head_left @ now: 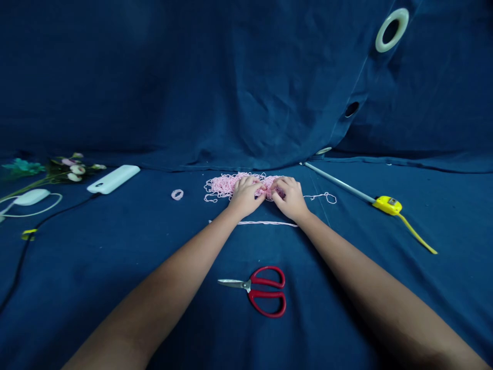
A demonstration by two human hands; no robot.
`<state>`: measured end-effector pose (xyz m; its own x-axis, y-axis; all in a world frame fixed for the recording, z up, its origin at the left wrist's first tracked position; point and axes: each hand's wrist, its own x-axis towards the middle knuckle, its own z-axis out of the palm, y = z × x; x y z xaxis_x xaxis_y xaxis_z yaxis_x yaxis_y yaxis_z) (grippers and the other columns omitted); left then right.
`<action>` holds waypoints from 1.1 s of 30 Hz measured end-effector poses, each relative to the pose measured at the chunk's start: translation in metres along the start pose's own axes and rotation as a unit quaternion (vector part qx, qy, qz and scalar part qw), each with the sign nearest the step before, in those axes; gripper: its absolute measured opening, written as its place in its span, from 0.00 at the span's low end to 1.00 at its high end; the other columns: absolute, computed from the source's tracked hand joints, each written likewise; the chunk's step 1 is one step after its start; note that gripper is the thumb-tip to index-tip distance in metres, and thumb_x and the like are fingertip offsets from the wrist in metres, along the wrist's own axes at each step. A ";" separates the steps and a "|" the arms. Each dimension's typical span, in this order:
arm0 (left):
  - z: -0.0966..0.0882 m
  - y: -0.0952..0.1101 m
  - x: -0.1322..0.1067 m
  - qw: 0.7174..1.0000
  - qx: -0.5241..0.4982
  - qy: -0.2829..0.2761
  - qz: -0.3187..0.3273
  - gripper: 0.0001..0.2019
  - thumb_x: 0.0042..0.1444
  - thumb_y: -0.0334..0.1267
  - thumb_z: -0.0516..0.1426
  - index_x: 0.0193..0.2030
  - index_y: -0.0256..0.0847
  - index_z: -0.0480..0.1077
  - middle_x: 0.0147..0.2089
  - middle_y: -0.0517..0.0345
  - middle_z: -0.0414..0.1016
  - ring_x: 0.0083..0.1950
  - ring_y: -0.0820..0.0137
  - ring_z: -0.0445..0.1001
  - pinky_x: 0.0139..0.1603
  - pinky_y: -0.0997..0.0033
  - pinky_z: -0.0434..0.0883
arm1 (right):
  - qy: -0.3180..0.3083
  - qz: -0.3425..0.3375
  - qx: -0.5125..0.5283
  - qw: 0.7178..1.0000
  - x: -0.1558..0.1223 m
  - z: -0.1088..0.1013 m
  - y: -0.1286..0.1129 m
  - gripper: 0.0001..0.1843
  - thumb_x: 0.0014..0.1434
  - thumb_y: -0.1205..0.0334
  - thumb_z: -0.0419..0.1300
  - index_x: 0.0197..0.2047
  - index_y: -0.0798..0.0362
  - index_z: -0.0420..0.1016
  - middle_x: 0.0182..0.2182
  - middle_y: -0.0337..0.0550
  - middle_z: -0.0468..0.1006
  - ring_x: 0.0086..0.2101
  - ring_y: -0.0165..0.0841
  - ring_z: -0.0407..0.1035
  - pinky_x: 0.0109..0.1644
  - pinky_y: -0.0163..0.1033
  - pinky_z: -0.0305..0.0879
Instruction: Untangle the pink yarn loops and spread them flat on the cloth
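A loose heap of pink yarn (220, 185) lies on the blue cloth near the back. Over its middle, my left hand (246, 195) is closed, thumb and fingertips pinched on the yarn. My right hand (288, 196) faces it from the other side, fingers curled in and also pinching at the yarn. The fingertips of both hands almost meet. Just what strands they grip is partly hidden. A straight bundle of pink strands (267, 223) lies in front of the hands, passing close to both wrists. Closer to me are red-handled scissors (285, 304), blades pointing left.
A small pink yarn ring (177, 195) lies left of the heap. Further left are a white power strip (115, 179), its black cable (57, 215), a white charger (32, 197) and artificial flowers (75, 170). A thin rod (339, 182) and yellow tape measure (387, 205) lie right. Blue curtain (173, 87) hangs behind.
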<state>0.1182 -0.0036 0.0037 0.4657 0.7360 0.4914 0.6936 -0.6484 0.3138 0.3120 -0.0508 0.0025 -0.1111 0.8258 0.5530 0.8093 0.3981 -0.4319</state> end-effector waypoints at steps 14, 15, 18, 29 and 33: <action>-0.010 0.004 0.002 0.996 -0.017 0.073 -0.054 0.03 0.70 0.38 0.55 0.45 0.47 0.70 0.50 0.53 0.75 0.58 0.56 0.70 0.62 0.54 0.67 | 0.065 0.113 0.037 0.991 0.003 0.004 0.016 0.20 0.67 0.62 0.53 0.55 0.49 0.83 0.53 0.48 0.83 0.57 0.49 0.69 0.64 0.57 0.61; -0.010 0.004 0.002 0.996 -0.015 0.069 -0.054 0.03 0.68 0.35 0.55 0.46 0.47 0.70 0.51 0.53 0.75 0.58 0.56 0.70 0.62 0.54 0.67 | 0.060 0.112 0.034 0.991 0.003 0.003 0.016 0.18 0.67 0.61 0.54 0.52 0.48 0.84 0.52 0.48 0.83 0.56 0.48 0.70 0.63 0.57 0.62; -0.008 0.004 0.001 0.998 -0.010 0.047 -0.042 0.08 0.64 0.31 0.57 0.46 0.48 0.72 0.53 0.53 0.74 0.61 0.56 0.69 0.64 0.53 0.67 | 0.028 0.069 0.028 0.997 0.003 0.003 0.013 0.14 0.66 0.61 0.56 0.45 0.46 0.84 0.50 0.46 0.83 0.53 0.47 0.70 0.62 0.55 0.62; 0.000 0.000 0.000 0.998 0.052 -0.003 -0.026 0.14 0.65 0.38 0.58 0.55 0.48 0.78 0.65 0.50 0.73 0.68 0.51 0.66 0.70 0.46 0.63 | -0.061 -0.055 0.031 0.996 0.002 0.006 0.013 0.26 0.70 0.62 0.55 0.68 0.43 0.75 0.64 0.44 0.77 0.64 0.47 0.65 0.67 0.59 0.60; -0.001 0.000 0.001 0.995 0.081 -0.026 -0.048 0.17 0.65 0.40 0.58 0.59 0.46 0.75 0.68 0.47 0.70 0.71 0.50 0.63 0.72 0.47 0.62 | -0.025 -0.109 0.053 0.992 0.001 0.002 0.007 0.28 0.69 0.63 0.55 0.70 0.43 0.72 0.66 0.41 0.75 0.65 0.46 0.64 0.70 0.56 0.58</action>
<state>0.1188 -0.0030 0.0051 0.4176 0.8053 0.4208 0.8138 -0.5375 0.2209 0.3163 -0.0463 -0.0016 -0.3074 0.7324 0.6075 0.6974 0.6078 -0.3798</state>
